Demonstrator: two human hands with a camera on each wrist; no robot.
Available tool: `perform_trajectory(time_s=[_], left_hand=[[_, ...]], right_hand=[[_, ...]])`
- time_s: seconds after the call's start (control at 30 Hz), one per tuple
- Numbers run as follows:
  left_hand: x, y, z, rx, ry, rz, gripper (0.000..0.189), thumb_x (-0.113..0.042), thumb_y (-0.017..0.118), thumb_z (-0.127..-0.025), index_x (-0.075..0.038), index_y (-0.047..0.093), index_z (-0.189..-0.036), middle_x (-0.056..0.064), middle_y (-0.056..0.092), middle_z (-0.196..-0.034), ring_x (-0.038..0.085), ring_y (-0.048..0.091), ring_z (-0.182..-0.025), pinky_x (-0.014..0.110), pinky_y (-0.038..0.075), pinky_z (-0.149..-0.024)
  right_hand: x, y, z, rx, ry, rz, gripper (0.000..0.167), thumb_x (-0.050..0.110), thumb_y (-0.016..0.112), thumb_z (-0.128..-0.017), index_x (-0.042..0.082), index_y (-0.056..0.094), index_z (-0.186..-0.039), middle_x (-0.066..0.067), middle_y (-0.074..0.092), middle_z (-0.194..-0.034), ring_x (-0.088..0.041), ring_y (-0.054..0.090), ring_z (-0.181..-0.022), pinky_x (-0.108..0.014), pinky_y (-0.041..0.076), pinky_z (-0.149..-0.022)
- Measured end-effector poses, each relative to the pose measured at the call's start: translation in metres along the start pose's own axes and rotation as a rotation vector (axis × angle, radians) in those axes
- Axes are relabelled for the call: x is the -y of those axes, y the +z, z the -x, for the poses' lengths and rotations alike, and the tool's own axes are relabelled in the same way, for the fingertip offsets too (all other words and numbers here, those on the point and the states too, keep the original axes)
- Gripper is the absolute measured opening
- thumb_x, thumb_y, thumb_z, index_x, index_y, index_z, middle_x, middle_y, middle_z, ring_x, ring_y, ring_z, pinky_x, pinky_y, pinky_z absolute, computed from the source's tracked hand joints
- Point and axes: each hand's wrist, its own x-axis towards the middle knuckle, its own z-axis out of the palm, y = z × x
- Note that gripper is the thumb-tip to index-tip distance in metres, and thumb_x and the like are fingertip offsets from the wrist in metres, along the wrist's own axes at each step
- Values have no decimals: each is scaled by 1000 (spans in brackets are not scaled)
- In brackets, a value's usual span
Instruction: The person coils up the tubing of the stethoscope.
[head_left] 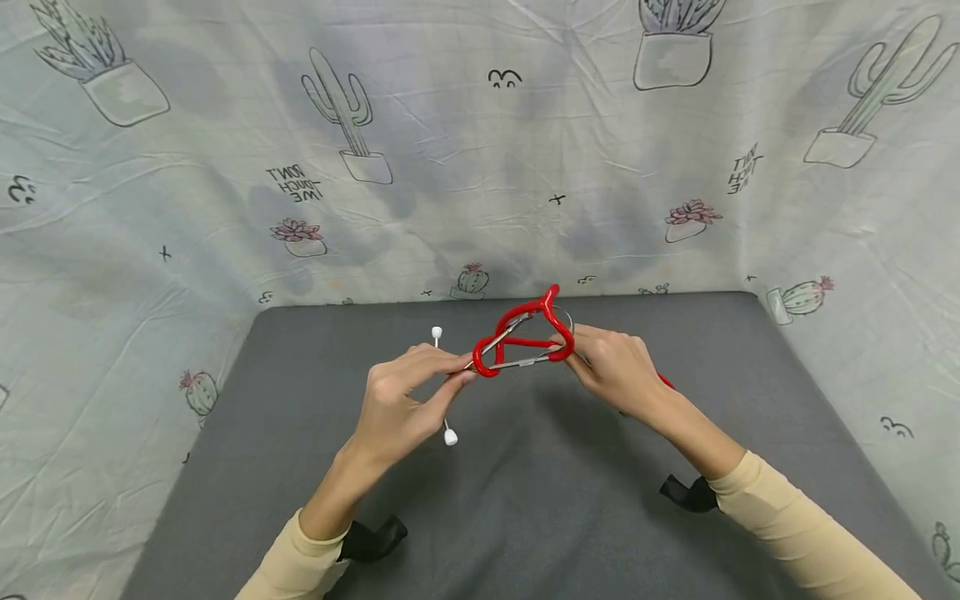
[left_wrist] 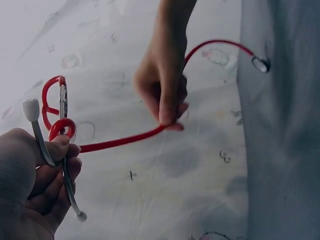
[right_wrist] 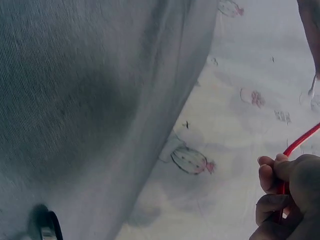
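Note:
Both hands hold a red stethoscope (head_left: 551,303) in the air over the grey table. My left hand (head_left: 401,408) pinches its metal ear tubes between thumb and fingers, close to a loop of red tubing (left_wrist: 70,124). One white ear tip (head_left: 437,332) sticks out beyond that hand, another ear tip (head_left: 450,437) below it. My right hand (head_left: 618,367) pinches the tubing farther along; in the left wrist view the red tube runs fairly straight between the hands. Past the right hand, the tube's free end curves down to the round chest piece (left_wrist: 260,64).
A grey cloth-covered table (head_left: 315,433) lies below. Pale fabric (head_left: 480,167) printed with cactus drawings surrounds it at the back and sides. Black wrist-worn pieces (head_left: 375,538) show near both sleeve cuffs.

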Motion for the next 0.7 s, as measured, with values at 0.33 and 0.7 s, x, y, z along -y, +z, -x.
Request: perform_trajectory(time_s=[0.33, 0.7], left_hand=[[17, -6, 1, -60, -132, -104, 21, 7, 91, -81, 1, 86, -100, 13, 85, -91, 25, 79, -77, 20, 60, -85], [28, -2, 14, -45, -256, -143, 17, 0, 90, -86, -3, 87, -102, 10, 85, -93, 25, 80, -75, 14, 50, -65]], right_hand=[[20, 10, 25, -42, -123, -11, 9, 21, 84, -95, 17, 83, -102, 10, 70, -82, 0, 50, -55, -10, 20, -44], [41, 2, 47, -86, -273, 5, 13, 19, 88, -90, 17, 81, -101, 10, 59, -73, 0, 41, -51, -8, 16, -48]])
